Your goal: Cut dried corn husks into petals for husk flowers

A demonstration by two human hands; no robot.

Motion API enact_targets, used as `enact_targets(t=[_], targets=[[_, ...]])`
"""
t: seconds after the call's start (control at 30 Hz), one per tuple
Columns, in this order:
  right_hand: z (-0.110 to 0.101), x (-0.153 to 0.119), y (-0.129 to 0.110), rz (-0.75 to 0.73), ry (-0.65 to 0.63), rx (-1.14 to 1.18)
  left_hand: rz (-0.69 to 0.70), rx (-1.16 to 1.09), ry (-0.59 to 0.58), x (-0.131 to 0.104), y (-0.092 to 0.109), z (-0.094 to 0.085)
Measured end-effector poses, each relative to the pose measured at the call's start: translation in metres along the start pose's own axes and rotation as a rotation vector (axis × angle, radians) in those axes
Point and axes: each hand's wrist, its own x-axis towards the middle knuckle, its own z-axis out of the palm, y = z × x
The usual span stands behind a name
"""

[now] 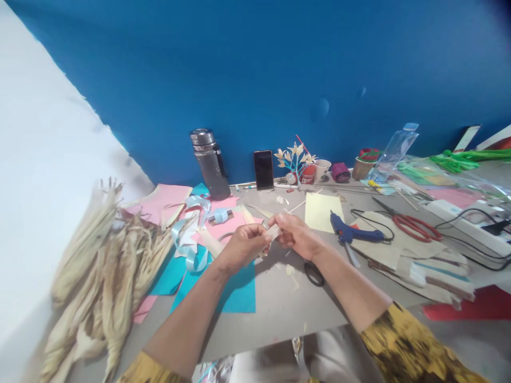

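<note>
My left hand (pixel 246 246) and my right hand (pixel 298 235) meet above the middle of the table, fingers closed in a pinch. Between them is a small pale strip of corn husk (pixel 273 232), gripped from both sides. Under and behind my left hand lie teal sheets (pixel 238 293), pink paper (pixel 217 234) and a curl of light blue ribbon (pixel 196 260). A black loop like a scissor handle (pixel 314 274) shows beside my right forearm. Small husk scraps (pixel 289 270) are scattered below the hands.
Dried corn husks (pixel 115 282) are heaped at left. A steel flask (pixel 211 165), a propped phone (pixel 264 170) and a husk-flower spray (pixel 294 158) stand along the blue wall. To the right lie a blue glue gun (pixel 355 231), red-handled scissors (pixel 415 226), gloves (pixel 423 271) and a corded power strip (pixel 471 226).
</note>
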Motion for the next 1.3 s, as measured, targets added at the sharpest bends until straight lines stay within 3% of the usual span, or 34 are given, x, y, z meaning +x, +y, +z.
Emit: enact_targets(t=[0.1, 0.2, 0.4, 0.53, 0.67, 0.73, 0.9, 0.97, 1.03, 1.13, 1.2, 1.3], targets=[[0.002, 0.002, 0.003, -0.074, 0.073, -0.137, 0.010, 0.019, 0.018, 0.002, -0.002, -0.001], [-0.001, 0.003, 0.002, -0.102, 0.143, -0.097, 0.032, 0.014, 0.061, 0.004, -0.005, -0.003], [-0.006, 0.005, -0.002, -0.107, 0.148, -0.016, 0.047, -0.106, 0.183, 0.010, -0.010, -0.004], [-0.010, 0.005, -0.006, -0.103, 0.146, 0.133, 0.032, -0.115, 0.247, 0.011, -0.010, -0.007], [-0.018, 0.005, -0.013, -0.112, 0.071, 0.398, -0.050, 0.073, 0.251, 0.008, -0.008, -0.013], [-0.021, 0.003, -0.017, -0.148, 0.041, 0.499, -0.095, 0.178, 0.141, 0.004, -0.004, -0.014], [-0.027, -0.003, -0.028, -0.225, 0.006, 0.595, -0.314, 0.417, -0.464, -0.009, 0.007, -0.011], [-0.027, -0.004, -0.030, -0.248, -0.005, 0.599, -0.345, 0.459, -0.596, -0.011, 0.009, -0.010], [-0.026, -0.005, -0.030, -0.242, -0.024, 0.581, -0.282, 0.445, -0.528, -0.009, 0.008, -0.011], [-0.022, -0.004, -0.026, -0.209, -0.047, 0.530, -0.146, 0.311, -0.143, -0.003, 0.003, -0.015], [-0.019, -0.003, -0.022, -0.185, -0.055, 0.491, -0.096, 0.180, 0.039, 0.000, 0.001, -0.015], [-0.017, -0.001, -0.016, -0.159, -0.055, 0.414, -0.028, -0.030, 0.037, 0.000, 0.003, -0.010]])
